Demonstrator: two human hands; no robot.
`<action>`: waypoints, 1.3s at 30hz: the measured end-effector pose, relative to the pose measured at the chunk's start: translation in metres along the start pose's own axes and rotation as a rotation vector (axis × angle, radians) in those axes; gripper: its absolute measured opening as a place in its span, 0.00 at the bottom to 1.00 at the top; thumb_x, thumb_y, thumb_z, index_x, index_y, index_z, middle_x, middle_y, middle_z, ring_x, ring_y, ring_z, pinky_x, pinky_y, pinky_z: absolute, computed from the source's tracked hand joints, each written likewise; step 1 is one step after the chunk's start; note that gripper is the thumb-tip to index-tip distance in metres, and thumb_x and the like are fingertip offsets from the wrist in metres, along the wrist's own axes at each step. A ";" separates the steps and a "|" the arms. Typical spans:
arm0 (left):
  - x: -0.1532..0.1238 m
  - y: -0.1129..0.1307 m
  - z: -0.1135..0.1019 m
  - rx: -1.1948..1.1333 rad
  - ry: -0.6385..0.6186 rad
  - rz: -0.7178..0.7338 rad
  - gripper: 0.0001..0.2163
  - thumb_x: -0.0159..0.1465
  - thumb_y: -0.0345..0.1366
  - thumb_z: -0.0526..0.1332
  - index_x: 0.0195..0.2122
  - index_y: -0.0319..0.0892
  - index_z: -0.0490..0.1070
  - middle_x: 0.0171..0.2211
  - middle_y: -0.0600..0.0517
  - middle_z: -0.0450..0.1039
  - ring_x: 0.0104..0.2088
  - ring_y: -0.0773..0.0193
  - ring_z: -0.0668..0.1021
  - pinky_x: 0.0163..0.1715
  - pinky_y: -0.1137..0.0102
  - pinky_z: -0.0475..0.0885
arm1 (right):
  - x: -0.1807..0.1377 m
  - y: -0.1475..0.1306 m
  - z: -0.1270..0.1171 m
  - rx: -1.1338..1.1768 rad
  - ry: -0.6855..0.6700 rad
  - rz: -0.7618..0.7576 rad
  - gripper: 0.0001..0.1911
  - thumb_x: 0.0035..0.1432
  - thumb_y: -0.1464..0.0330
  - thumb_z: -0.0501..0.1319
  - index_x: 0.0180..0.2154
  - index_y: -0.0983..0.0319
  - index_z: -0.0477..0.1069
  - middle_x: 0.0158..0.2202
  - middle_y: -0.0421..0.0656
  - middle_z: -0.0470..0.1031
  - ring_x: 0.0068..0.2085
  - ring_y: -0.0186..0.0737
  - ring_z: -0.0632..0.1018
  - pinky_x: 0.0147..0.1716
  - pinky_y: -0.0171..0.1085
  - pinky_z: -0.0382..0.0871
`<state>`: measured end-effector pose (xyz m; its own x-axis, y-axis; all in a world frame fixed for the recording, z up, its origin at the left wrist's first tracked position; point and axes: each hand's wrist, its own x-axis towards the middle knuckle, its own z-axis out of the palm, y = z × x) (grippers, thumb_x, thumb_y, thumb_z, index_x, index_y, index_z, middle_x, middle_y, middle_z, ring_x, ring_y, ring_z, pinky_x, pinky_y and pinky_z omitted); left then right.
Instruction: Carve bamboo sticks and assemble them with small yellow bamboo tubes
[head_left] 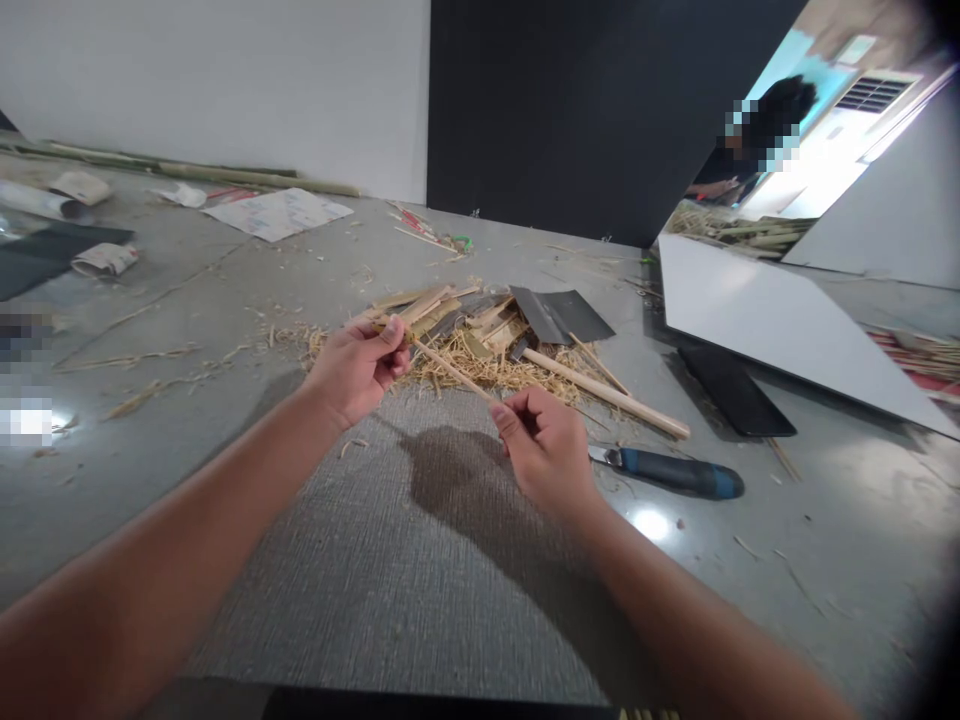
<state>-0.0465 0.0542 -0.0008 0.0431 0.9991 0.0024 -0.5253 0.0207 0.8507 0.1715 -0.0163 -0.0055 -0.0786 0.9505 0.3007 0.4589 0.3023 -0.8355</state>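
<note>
A thin bamboo stick [450, 370] runs between both my hands above a grey mat [375, 560]. My left hand [358, 368] is closed round its far end, thumb pressed on top. My right hand [541, 445] pinches its near end with curled fingers. Just beyond the hands lies a heap of bamboo strips and shavings [480, 345]. A blue-handled knife [671, 472] lies on the floor right of my right hand.
A cleaver blade [559, 315] and a longer bamboo stick [607, 395] lie by the heap. A white board [780, 320] and a black slab [735, 395] sit to the right. Papers [277, 213] and bamboo poles [225, 175] lie far left. Another person [765, 135] is far right.
</note>
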 end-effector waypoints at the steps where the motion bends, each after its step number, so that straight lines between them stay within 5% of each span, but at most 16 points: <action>1: -0.003 -0.004 0.003 0.028 -0.025 -0.017 0.06 0.56 0.31 0.68 0.25 0.36 0.73 0.20 0.54 0.67 0.21 0.74 0.68 0.20 0.78 0.63 | 0.000 0.000 0.001 -0.011 -0.003 -0.007 0.14 0.60 0.60 0.58 0.26 0.60 0.64 0.18 0.36 0.62 0.21 0.31 0.63 0.21 0.33 0.55; 9: -0.038 -0.037 0.038 0.204 -0.171 -0.163 0.11 0.54 0.37 0.70 0.23 0.37 0.71 0.19 0.55 0.68 0.21 0.72 0.70 0.23 0.75 0.64 | -0.002 -0.005 0.008 0.163 -0.079 0.081 0.15 0.60 0.60 0.59 0.25 0.61 0.65 0.17 0.37 0.66 0.19 0.31 0.66 0.20 0.32 0.57; 22: 0.003 -0.006 0.000 0.060 0.018 -0.048 0.06 0.57 0.29 0.65 0.24 0.36 0.73 0.20 0.53 0.66 0.20 0.73 0.68 0.20 0.76 0.60 | 0.002 0.005 0.014 0.772 -0.146 0.346 0.17 0.54 0.61 0.66 0.21 0.62 0.65 0.15 0.34 0.62 0.17 0.28 0.62 0.19 0.32 0.51; 32: -0.035 -0.036 0.036 0.249 -0.202 -0.058 0.10 0.56 0.37 0.69 0.25 0.37 0.71 0.20 0.55 0.68 0.22 0.72 0.69 0.24 0.74 0.64 | 0.003 -0.011 0.010 1.244 -0.365 0.727 0.11 0.51 0.68 0.66 0.24 0.63 0.65 0.19 0.32 0.56 0.19 0.25 0.53 0.19 0.29 0.51; 39: -0.002 -0.008 0.003 0.135 -0.061 0.004 0.06 0.56 0.30 0.67 0.24 0.37 0.73 0.21 0.54 0.67 0.21 0.73 0.69 0.21 0.75 0.62 | 0.006 -0.010 0.005 1.231 -0.364 0.759 0.14 0.55 0.68 0.62 0.23 0.61 0.58 0.22 0.32 0.46 0.21 0.29 0.44 0.18 0.30 0.49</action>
<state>-0.0400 0.0514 -0.0060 0.0953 0.9949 0.0340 -0.4070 0.0078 0.9134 0.1623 -0.0129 0.0024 -0.4653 0.8147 -0.3462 -0.5112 -0.5666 -0.6463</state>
